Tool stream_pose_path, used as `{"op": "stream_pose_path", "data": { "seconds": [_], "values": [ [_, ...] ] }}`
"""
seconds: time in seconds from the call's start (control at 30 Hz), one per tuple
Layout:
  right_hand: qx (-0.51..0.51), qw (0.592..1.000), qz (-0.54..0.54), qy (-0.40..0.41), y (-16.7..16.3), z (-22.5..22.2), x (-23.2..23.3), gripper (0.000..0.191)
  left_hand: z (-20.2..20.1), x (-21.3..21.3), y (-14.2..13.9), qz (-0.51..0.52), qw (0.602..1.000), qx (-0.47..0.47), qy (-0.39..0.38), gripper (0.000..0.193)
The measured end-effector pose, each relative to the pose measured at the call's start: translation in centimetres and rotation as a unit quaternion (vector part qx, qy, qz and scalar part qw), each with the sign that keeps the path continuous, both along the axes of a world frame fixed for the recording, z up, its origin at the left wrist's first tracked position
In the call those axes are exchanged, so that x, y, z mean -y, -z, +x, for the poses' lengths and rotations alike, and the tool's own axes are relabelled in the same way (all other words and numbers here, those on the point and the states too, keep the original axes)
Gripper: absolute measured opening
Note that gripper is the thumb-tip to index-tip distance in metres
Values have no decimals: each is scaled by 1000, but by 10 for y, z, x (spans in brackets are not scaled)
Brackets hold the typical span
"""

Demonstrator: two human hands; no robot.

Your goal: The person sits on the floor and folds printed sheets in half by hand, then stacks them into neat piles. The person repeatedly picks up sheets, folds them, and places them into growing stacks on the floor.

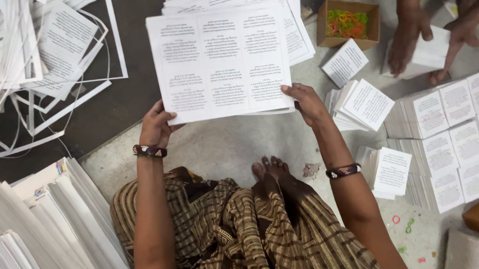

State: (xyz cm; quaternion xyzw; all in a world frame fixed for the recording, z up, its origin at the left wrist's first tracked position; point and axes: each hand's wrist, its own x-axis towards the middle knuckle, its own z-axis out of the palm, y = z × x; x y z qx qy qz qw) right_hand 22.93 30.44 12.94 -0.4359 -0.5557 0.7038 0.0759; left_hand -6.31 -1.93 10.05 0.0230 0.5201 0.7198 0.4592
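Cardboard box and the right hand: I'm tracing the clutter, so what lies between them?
In the head view, a small printed stack lies between the cardboard box and the right hand.

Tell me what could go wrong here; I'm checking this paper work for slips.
1. The left hand and right hand pinch only the near corners of the sheet stack, so it could sag or fan apart.
2. Loose trimmings lie close on the left and might tangle in.
3. The small stacks on the right lean unevenly and could topple.
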Motion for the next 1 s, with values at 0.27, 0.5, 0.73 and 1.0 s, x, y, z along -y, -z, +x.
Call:
{"op": "stream_pose_path", "data": {
  "seconds": [0.27,0.5,0.73,1.0],
  "values": [
    [-6,997,56,54,8,-27,-14,49,-12,-24,30,68,995,73,24,49],
    [-8,986,164,-36,-54,-55,23,41,-25,-35,48,12,999,-34,-16,47],
    [62,921,375,-80,-132,-76,79,39,-16,-31,70,79,992,-15,-99,41],
    [-74,899,397,-169,-128,-36,113,26,-14,31,83,296,943,-75,-136,42]
  ]
}}
